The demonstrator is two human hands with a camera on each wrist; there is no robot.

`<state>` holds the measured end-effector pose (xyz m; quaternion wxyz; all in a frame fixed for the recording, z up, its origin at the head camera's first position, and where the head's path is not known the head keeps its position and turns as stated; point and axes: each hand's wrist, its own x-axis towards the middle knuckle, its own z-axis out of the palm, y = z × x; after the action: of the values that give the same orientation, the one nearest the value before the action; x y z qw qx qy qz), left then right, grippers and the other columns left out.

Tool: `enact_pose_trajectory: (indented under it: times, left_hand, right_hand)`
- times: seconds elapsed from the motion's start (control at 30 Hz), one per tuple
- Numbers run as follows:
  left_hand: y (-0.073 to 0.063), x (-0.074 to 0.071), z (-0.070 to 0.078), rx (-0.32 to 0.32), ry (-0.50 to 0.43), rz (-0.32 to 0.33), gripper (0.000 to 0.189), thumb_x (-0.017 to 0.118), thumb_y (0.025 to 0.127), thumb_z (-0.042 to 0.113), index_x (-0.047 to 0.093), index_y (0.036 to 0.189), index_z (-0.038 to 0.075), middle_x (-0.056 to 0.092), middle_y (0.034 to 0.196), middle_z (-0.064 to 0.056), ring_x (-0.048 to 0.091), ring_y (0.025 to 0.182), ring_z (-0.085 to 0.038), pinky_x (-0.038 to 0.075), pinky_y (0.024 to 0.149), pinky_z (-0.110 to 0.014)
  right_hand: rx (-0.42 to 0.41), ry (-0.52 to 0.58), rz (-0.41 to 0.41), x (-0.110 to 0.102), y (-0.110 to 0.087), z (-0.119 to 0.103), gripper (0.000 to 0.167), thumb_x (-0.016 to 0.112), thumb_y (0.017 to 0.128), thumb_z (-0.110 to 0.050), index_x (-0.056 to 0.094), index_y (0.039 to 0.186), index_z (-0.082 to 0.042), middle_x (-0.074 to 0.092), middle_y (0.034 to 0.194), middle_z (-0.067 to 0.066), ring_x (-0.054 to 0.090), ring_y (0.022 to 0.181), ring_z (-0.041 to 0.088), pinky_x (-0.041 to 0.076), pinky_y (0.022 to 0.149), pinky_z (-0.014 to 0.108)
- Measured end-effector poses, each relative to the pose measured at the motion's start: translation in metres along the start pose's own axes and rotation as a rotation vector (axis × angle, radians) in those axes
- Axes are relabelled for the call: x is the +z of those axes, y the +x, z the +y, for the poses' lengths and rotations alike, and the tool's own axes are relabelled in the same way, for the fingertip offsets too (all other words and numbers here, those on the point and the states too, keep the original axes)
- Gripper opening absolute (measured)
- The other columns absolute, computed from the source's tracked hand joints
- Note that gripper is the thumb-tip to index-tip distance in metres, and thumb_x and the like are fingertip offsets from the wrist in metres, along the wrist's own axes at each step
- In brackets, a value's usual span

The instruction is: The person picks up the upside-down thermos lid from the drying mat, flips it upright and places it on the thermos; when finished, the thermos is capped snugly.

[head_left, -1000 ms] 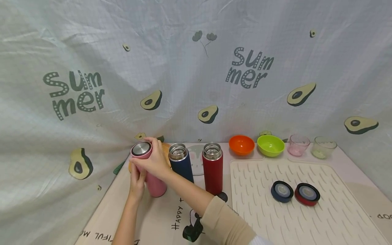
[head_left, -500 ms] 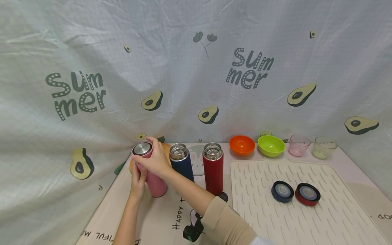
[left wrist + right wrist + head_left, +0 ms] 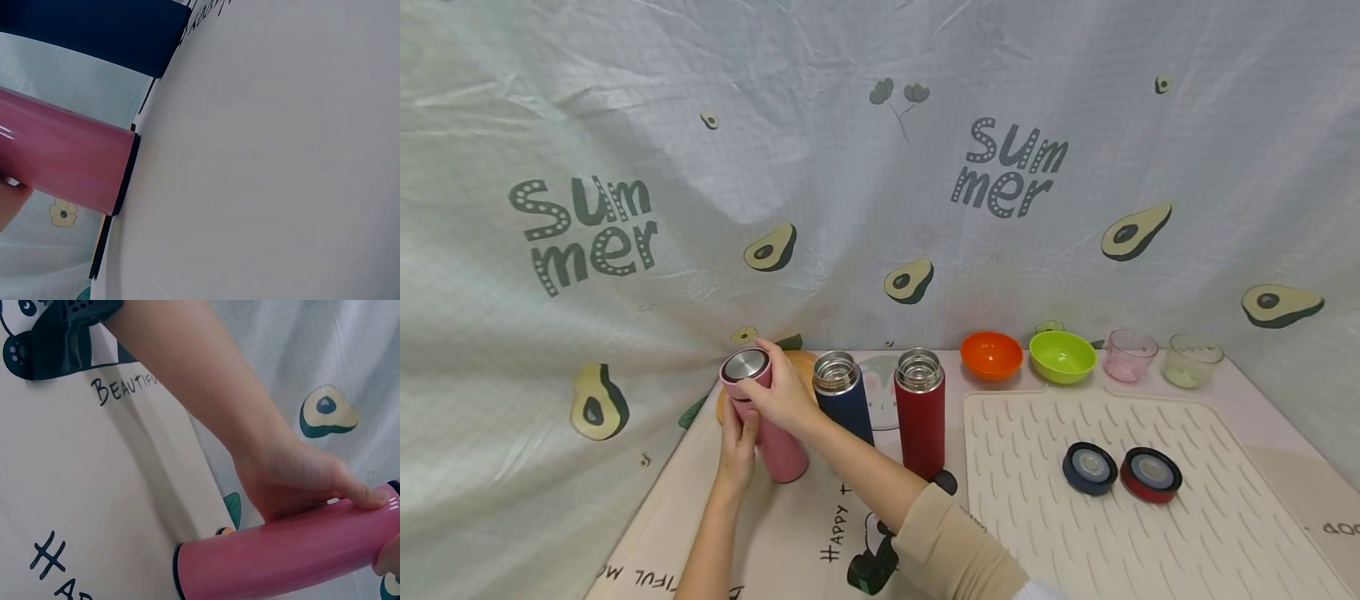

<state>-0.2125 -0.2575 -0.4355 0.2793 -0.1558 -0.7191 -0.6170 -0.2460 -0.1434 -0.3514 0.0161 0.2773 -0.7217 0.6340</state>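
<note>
Pale grey-white cloth printed with avocados and the word "summer" (image 3: 850,167) hangs behind a light-coloured counter (image 3: 790,533), which bears black lettering and drawings. At the left side of this counter stands a tall pink cylindrical bottle (image 3: 784,450) with a pink lid topped by a shiny steel disc (image 3: 747,364).

Both hands are on this bottle. The left hand (image 3: 739,442) has its grip clamped around the upper part of the body, below the lid. The right hand (image 3: 786,396) has its grip clamped on the lid, with the thumb at the near side and the fingers reaching around the back. Whether the lid is tight, I cannot tell.

Just beside the pink bottle is a dark blue bottle (image 3: 848,417), partly hidden by the right forearm, and next to it a red bottle (image 3: 921,429); both are upright and show bare steel necks. Farther right lies a cream ridged mat (image 3: 1037,517), carrying a round blue lid (image 3: 1090,468) and a round red lid (image 3: 1151,475), near each other with their inner sides upward. Behind the mat stand, in a row, an orange bowl (image 3: 992,356), a lime-green bowl (image 3: 1063,358), a pink transparent glass (image 3: 1129,358) and a greenish transparent glass (image 3: 1192,362).
</note>
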Motion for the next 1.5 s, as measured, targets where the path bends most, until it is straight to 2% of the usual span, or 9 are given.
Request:
enact_pose_trajectory:
  times: [0.23, 0.43, 0.67, 0.87, 1.0, 1.1, 1.23, 1.4, 1.5]
  left_hand:
    - [-0.001, 0.0, 0.002, 0.0, 0.019, 0.0, 0.056, 0.035, 0.1, 0.024, 0.008, 0.147, 0.01, 0.029, 0.137, -0.002, 0.035, 0.118, -0.011, 0.031, 0.092, -0.016]
    - [-0.001, 0.001, 0.004, -0.027, 0.02, 0.022, 0.051, 0.034, 0.099, 0.017, 0.013, 0.144, 0.004, 0.034, 0.132, 0.004, 0.036, 0.117, -0.009, 0.029, 0.094, -0.014]
    - [0.002, 0.002, 0.008, -0.017, 0.023, 0.007, 0.053, 0.033, 0.1, 0.017, 0.01, 0.144, 0.001, 0.033, 0.132, 0.002, 0.035, 0.117, -0.008, 0.029, 0.095, -0.015]
    - [0.0, 0.002, 0.004, -0.034, 0.043, 0.024, 0.052, 0.033, 0.1, 0.02, 0.012, 0.144, 0.002, 0.034, 0.131, 0.006, 0.034, 0.119, -0.005, 0.028, 0.096, -0.013]
    - [-0.001, 0.001, 0.0, -0.013, 0.045, 0.019, 0.053, 0.034, 0.1, 0.022, 0.011, 0.146, 0.008, 0.034, 0.133, 0.005, 0.035, 0.119, -0.008, 0.028, 0.095, -0.014]
    - [-0.002, 0.002, 0.009, -0.008, 0.038, 0.015, 0.054, 0.034, 0.1, 0.02, 0.009, 0.146, 0.006, 0.035, 0.131, 0.005, 0.036, 0.116, -0.008, 0.03, 0.092, -0.014]
    - [-0.001, 0.006, 0.018, -0.031, 0.028, 0.015, 0.053, 0.033, 0.1, 0.017, 0.009, 0.144, 0.0, 0.034, 0.13, 0.007, 0.036, 0.114, -0.006, 0.031, 0.091, -0.014]
    - [0.0, 0.001, 0.001, -0.014, 0.018, 0.013, 0.053, 0.034, 0.1, 0.02, 0.01, 0.146, 0.009, 0.035, 0.132, 0.003, 0.037, 0.113, -0.011, 0.032, 0.088, -0.016]
    - [0.0, 0.001, -0.002, 0.01, 0.01, 0.007, 0.053, 0.035, 0.1, 0.022, 0.012, 0.146, 0.01, 0.035, 0.132, 0.001, 0.037, 0.113, -0.012, 0.033, 0.088, -0.016]
  right_hand:
    - [0.033, 0.025, -0.005, -0.001, -0.002, -0.001, 0.066, 0.07, 0.078, -0.027, 0.038, 0.134, -0.011, 0.048, 0.121, 0.002, 0.05, 0.103, 0.01, 0.044, 0.083, 0.023]
    - [0.029, 0.054, -0.034, -0.002, 0.0, -0.003, 0.069, 0.056, 0.083, -0.021, 0.026, 0.143, -0.008, 0.042, 0.135, 0.01, 0.042, 0.119, 0.011, 0.034, 0.098, 0.027]
    - [0.019, 0.012, 0.009, -0.002, -0.003, -0.001, 0.077, 0.07, 0.079, -0.035, 0.026, 0.139, -0.017, 0.041, 0.121, -0.001, 0.046, 0.106, 0.01, 0.042, 0.085, 0.027]
    - [0.05, 0.04, -0.002, -0.001, -0.005, 0.0, 0.069, 0.058, 0.084, -0.027, 0.025, 0.143, -0.011, 0.043, 0.131, 0.005, 0.046, 0.112, 0.011, 0.039, 0.092, 0.027]
    - [0.038, 0.059, 0.027, -0.002, -0.005, 0.002, 0.075, 0.068, 0.08, -0.029, 0.027, 0.141, -0.014, 0.048, 0.122, 0.002, 0.05, 0.104, 0.009, 0.043, 0.085, 0.024]
    - [0.029, 0.026, 0.054, 0.0, -0.005, 0.005, 0.081, 0.073, 0.075, -0.035, 0.028, 0.139, -0.019, 0.046, 0.117, -0.002, 0.049, 0.101, 0.008, 0.044, 0.082, 0.025]
    - [0.025, -0.018, 0.036, 0.001, -0.006, 0.004, 0.072, 0.063, 0.082, -0.032, 0.027, 0.142, -0.014, 0.046, 0.127, 0.003, 0.048, 0.108, 0.009, 0.042, 0.088, 0.026]
    - [0.043, 0.008, 0.025, -0.001, -0.006, 0.0, 0.074, 0.069, 0.08, -0.031, 0.029, 0.14, -0.015, 0.047, 0.12, 0.0, 0.049, 0.103, 0.008, 0.043, 0.083, 0.023]
    - [0.059, -0.044, 0.036, -0.002, -0.006, -0.001, 0.076, 0.071, 0.078, -0.035, 0.029, 0.14, -0.018, 0.043, 0.12, -0.001, 0.046, 0.104, 0.009, 0.043, 0.084, 0.026]
